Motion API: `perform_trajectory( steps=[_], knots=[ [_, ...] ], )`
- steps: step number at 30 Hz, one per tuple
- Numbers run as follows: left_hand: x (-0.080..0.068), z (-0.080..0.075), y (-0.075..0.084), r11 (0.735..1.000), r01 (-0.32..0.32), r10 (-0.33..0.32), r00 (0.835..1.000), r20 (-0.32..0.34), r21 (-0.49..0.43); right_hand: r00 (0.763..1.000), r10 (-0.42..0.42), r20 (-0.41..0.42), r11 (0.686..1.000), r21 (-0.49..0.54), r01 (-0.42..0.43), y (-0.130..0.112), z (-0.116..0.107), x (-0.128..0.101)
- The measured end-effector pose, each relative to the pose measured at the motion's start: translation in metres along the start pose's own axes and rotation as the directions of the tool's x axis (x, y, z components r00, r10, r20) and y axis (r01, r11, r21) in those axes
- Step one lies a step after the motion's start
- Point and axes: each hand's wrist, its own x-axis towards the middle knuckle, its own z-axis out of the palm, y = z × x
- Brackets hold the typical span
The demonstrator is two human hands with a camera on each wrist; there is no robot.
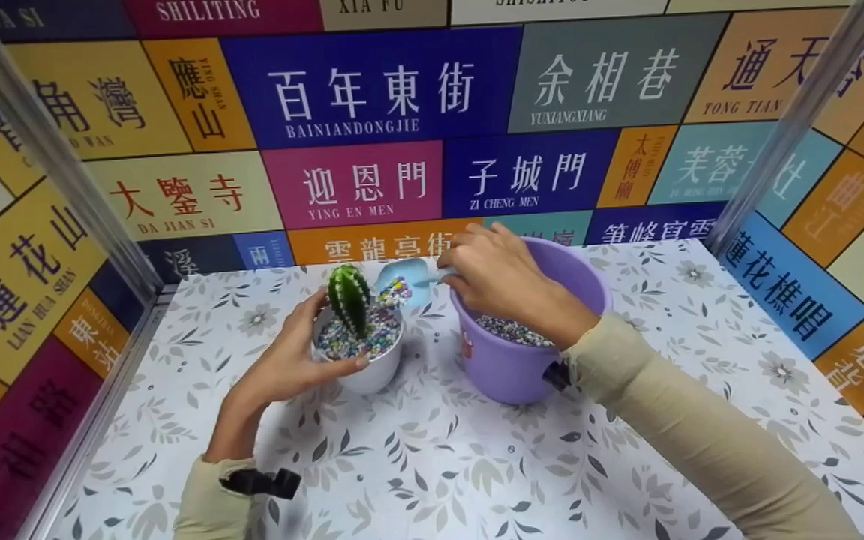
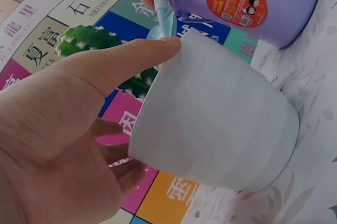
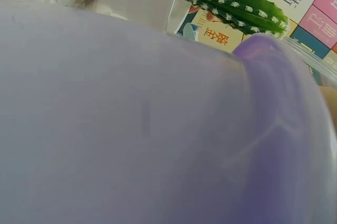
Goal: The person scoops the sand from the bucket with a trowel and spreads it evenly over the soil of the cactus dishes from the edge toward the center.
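A white flower pot (image 1: 376,373) filled with multicoloured pebbles holds an upright green cactus (image 1: 349,296). My left hand (image 1: 289,356) grips the pot from its left, the thumb (image 2: 142,50) at the rim and the fingers around the far side. In my right hand (image 1: 496,270) is the handle of a small light-blue scoop (image 1: 415,274). The scoop's blade carries coloured pebbles (image 1: 394,291) and reaches to the pot's right rim. Beneath the right hand stands a purple bucket (image 1: 511,375) with more pebbles inside; its wall fills most of the right wrist view.
Pot and bucket stand side by side on a table (image 1: 432,465) with a leaf-patterned cover. Behind rises a wall (image 1: 372,82) of colourful street-name panels. Clear upright posts (image 1: 792,120) stand at both back corners. Black straps with small cameras (image 1: 259,482) sit on the wrists.
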Motion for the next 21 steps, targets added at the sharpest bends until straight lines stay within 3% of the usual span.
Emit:
perform_trajectory(
  steps=[4, 8, 13, 21],
  knots=[
    [0.003, 0.011, 0.006, 0.996, 0.055, -0.052, 0.998, -0.038, 0.068, 1.0, 0.002, -0.009, 1.0, -0.014, -0.002, 0.001, 0.0, -0.001],
    [0.005, 0.016, 0.01, 0.993, 0.054, -0.047, 0.997, -0.069, 0.106, 1.0, -0.004, -0.027, 1.0, -0.027, 0.003, 0.002, 0.001, -0.002],
    [0.005, 0.013, 0.01, 0.996, 0.041, -0.034, 0.996, -0.076, 0.083, 0.999, -0.005, -0.032, 0.999, -0.039, 0.003, 0.002, 0.001, -0.001],
    [0.001, 0.006, 0.006, 1.0, 0.014, -0.014, 0.999, -0.033, 0.013, 1.0, 0.0, -0.022, 0.999, -0.045, -0.001, 0.0, 0.002, 0.0]
  ],
)
